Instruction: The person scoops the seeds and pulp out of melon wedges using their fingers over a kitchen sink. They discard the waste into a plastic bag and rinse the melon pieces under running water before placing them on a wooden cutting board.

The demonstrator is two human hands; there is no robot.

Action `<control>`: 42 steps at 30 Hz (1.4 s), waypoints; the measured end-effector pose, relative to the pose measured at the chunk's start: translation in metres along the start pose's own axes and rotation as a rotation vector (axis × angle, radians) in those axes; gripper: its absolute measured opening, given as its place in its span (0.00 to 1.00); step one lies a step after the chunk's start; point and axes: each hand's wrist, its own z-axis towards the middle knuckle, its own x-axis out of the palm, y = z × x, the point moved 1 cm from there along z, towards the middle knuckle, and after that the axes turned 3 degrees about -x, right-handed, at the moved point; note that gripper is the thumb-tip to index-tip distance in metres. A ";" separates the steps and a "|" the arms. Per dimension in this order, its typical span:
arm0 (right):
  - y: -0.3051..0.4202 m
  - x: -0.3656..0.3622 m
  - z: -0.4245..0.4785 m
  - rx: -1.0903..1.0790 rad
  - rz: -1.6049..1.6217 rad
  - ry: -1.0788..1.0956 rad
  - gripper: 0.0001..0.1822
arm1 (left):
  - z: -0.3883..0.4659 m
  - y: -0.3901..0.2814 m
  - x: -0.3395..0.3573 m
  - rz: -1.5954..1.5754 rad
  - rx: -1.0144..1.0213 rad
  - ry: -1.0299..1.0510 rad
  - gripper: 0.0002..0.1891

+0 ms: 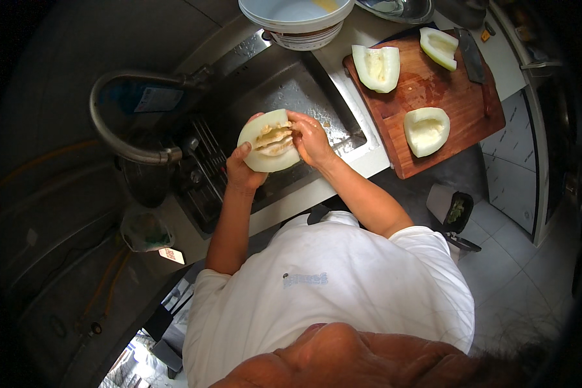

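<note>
My left hand (245,172) grips a thick pale-fleshed melon piece (274,160) by its lower left side, thumb on the cut face. My right hand (313,138) is at the piece's right end, its fingertips closed on the edge of the seedy core. Yellowish seed pulp (271,137) fills the middle of the cut face. Both hands hold the piece over the steel sink (286,82). On the wooden cutting board (424,92) to the right rest three hollowed melon pieces, one upper left (376,68), one upper right (439,48) and one lower (427,132).
A cleaver (471,58) lies along the board's far right side. A large white bucket (298,29) stands behind the sink, beside a metal bowl (397,9). The curved faucet (97,111) arches at the left. Below the board, an open bin (458,211) stands on the floor.
</note>
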 end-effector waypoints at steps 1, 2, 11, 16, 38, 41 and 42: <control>0.001 0.002 -0.002 0.037 -0.035 -0.035 0.20 | -0.002 0.001 -0.001 0.055 0.026 -0.008 0.42; 0.003 0.006 -0.004 0.029 -0.140 0.063 0.21 | -0.003 0.002 -0.002 0.112 0.053 -0.019 0.42; 0.004 0.033 -0.026 -0.153 -0.765 0.155 0.34 | -0.015 0.005 0.002 0.340 0.119 -0.064 0.43; 0.001 0.036 -0.028 -0.180 -0.793 0.182 0.36 | -0.023 0.006 0.009 0.480 0.163 -0.113 0.44; -0.017 0.010 -0.021 -0.269 -0.852 0.168 0.32 | -0.021 0.009 -0.004 0.332 0.090 -0.117 0.44; -0.021 0.010 -0.020 -0.240 -0.810 0.148 0.24 | -0.022 0.009 -0.005 0.347 0.085 -0.120 0.44; -0.022 0.009 -0.020 -0.243 -0.794 0.150 0.24 | -0.022 0.009 -0.006 0.349 0.081 -0.118 0.45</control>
